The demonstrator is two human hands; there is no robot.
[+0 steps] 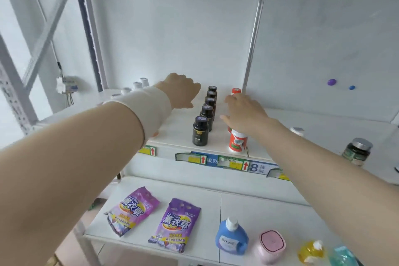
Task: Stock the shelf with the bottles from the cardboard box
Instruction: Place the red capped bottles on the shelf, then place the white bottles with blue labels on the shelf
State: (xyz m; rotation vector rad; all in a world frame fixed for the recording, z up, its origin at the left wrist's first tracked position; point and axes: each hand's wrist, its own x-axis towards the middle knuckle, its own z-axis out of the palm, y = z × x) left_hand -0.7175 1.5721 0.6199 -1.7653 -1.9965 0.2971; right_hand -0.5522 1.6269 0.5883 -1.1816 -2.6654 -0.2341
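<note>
Left forearm (75,153) nearest the lens, a white band (149,106) round the wrist. Left hand (180,90) reaches over the upper shelf (170,147), just left of the dark bottles (200,130). Only its back shows and the fingers are hidden, so I cannot tell its grip. An orange patch under the wrist cannot be identified.

Right hand (244,112) lies palm down over the red-and-white row, thumb splayed left, fingers pointing rearward. Cannot tell whether it pinches a bottle beneath the palm.

Stock on the shelf: 5 dark bottles upright in a single file, front to back, close together. Front red-and-white bottle (237,141) stands at the shelf edge; rear red cap (236,91) shows past the fingertips.

Handling, as a judgement: small rigid plastic, probably light, with glossy labels that may be a little slick. They are tall for their base and tightly filed, so a nudge could topple neighbours. Best hold is from above at cap and shoulder, or thumb and 2 fingers round the body.

Hard to make out:
- Cardboard box is out of view.
- Red-and-white bottles between front and rear are covered by the hand, so there is no count.
- White-capped bottles (138,85) are partly behind the left arm.
- Silver-lidded jar (357,151) at right has a blurred label.
- Both hands are softened by blur.
</note>
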